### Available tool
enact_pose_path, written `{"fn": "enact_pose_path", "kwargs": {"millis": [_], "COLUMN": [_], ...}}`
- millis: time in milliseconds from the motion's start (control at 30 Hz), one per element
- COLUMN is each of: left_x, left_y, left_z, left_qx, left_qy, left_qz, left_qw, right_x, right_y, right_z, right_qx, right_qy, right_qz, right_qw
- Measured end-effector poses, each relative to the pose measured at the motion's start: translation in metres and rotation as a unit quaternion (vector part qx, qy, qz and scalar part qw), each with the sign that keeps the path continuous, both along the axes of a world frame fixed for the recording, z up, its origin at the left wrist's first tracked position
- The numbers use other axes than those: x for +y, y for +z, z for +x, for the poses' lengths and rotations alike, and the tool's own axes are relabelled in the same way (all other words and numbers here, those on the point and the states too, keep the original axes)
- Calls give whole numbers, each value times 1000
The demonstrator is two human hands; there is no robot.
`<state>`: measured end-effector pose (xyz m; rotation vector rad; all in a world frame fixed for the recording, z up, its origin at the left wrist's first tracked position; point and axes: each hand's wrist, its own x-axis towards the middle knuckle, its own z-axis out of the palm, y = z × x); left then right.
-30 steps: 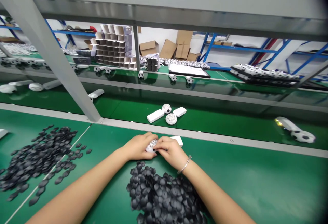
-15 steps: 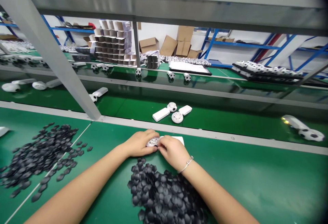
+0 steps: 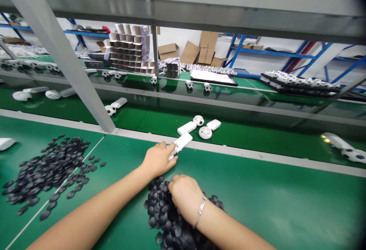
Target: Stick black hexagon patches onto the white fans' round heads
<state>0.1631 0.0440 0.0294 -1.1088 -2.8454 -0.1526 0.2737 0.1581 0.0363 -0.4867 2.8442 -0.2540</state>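
Observation:
My left hand [image 3: 160, 160] is closed around the lattice-patterned round head of a white football-shaped device [image 3: 183, 142]. Its flat rectangular handle points up and right, away from me, over the metal edge strip. Much of the head lies hidden under my fingers. Closer to me, my right hand [image 3: 187, 196], with a thin bracelet at the wrist, dips into a heap of black pentagonal pieces [image 3: 162, 204]. Its fingers are bent and pressed together at the top of the heap; whatever is between the fingertips is hidden.
Another spread of black pieces [image 3: 54, 170] lies to the left. Beyond the metal strip [image 3: 228, 150], a green conveyor [image 3: 257, 139] carries several white football-headed devices [image 3: 205, 132]. A slanting metal post [image 3: 77, 70] rises at the left. Stacked boxes [image 3: 131, 51] and trays [image 3: 300, 84] stand farther back.
My right hand has left the device and come down toward me to the black heap. My left hand still holds the device, whose handle now tilts up more steeply.

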Motion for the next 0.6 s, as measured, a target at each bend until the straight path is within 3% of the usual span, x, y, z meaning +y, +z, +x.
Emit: {"fn": "enact_pose_path", "kwargs": {"millis": [167,267,433,600], "left_x": [-13,-25,-20,-11], "left_y": [19,32,36,31], "left_z": [-1,-9,-6,-2], "left_qx": [-93,-146,-169,-165], "left_qy": [-113,-154,-114,-85], "left_qz": [-13,-42,-84,-88], "left_qw": [989,976,975,979], "right_x": [1,18,40,47], "right_y": [4,8,7,4], "right_z": [1,-6,-22,-30], "right_qx": [36,81,110,59], "right_qy": [-20,-38,-79,-93], "right_qz": [1,-88,-335,-416], "right_qw": [999,992,932,903]}}
